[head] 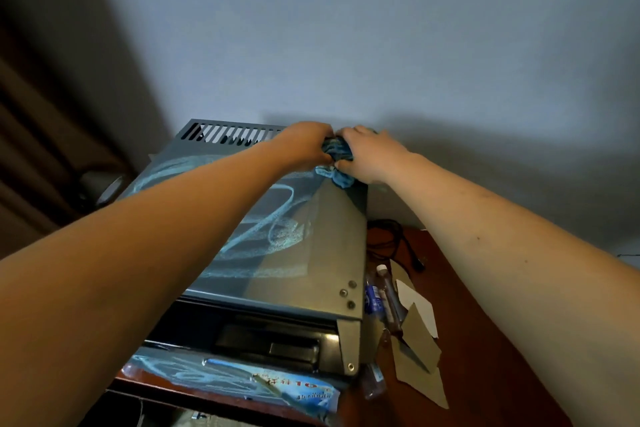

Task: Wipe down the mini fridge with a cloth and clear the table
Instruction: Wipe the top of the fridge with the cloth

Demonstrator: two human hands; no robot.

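A dark grey mini fridge (325, 253) stands on a reddish-brown table (485, 340), its top marked with pale blue scribbles. At the fridge's back right corner a bunched blue cloth (337, 158) sits between both hands. My left hand (304, 146) grips the cloth from the left, fingers curled over it. My right hand (367, 156) grips it from the right, thumb under the cloth's lower fold. Most of the cloth is hidden by the hands.
To the right of the fridge lie clear plastic bottles (377, 298), torn cardboard pieces (419, 357) and a black cable (391, 239). A blue printed sheet (277, 385) lies in front of the fridge. A grey wall rises close behind. A brown curtain hangs at left.
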